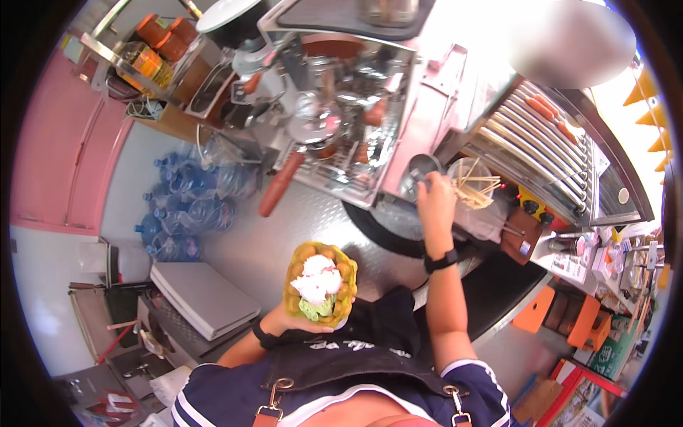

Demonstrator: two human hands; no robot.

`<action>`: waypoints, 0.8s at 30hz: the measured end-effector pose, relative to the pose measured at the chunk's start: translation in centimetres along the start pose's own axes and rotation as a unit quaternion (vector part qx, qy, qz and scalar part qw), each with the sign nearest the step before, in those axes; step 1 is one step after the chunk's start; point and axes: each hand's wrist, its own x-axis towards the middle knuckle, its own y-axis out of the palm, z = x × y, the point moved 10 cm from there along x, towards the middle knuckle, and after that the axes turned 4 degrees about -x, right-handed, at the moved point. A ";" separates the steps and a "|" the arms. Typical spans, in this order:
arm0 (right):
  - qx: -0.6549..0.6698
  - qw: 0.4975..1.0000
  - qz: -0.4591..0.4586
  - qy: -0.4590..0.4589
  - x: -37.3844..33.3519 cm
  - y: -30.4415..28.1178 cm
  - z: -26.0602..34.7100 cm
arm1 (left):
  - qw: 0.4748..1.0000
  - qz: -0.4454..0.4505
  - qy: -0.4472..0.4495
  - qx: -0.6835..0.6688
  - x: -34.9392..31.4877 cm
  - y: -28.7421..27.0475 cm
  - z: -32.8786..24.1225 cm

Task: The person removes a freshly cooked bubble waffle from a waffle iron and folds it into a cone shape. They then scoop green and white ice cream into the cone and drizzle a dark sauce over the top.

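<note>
A bubble waffle [293, 274], folded into a cone, stands upright in front of my body. White ice cream [316, 279] and a green scoop of ice cream [316, 309] fill its opening. My left hand [307, 324] is closed around its lower part, and most of those fingers are hidden beneath it. My right hand [437, 196] reaches forward to the counter, beside a small dark round container [425, 166]. Its fingers are pressed together there; what they grip, if anything, is too small to tell. Just right of it, a clear tub holds several wooden sticks [478, 186].
A waffle iron [313, 117] with a wooden handle [282, 183] juts out from the counter. Sausages lie on a roller grill [538, 135] at the right. Several blue water bottles [188, 210] stand on the floor at left, near a grey chest lid [205, 299].
</note>
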 end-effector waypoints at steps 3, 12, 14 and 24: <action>-0.045 0.998 -0.038 0.007 -0.2 -0.5 1.8 | 0.998 -0.011 -0.015 -0.066 -3.0 -3.0 -6.6; -0.041 0.946 -0.282 0.153 -10.8 -3.5 7.7 | 0.978 -0.203 -0.021 0.038 -15.6 -23.9 -16.6; 0.073 0.945 -0.226 0.223 -14.4 3.2 4.6 | 0.962 -0.270 0.012 0.033 -17.6 -27.8 -16.1; 0.528 0.751 0.068 0.391 -12.3 39.9 -11.8 | 0.873 -0.456 0.153 -0.075 -17.9 -34.2 -15.1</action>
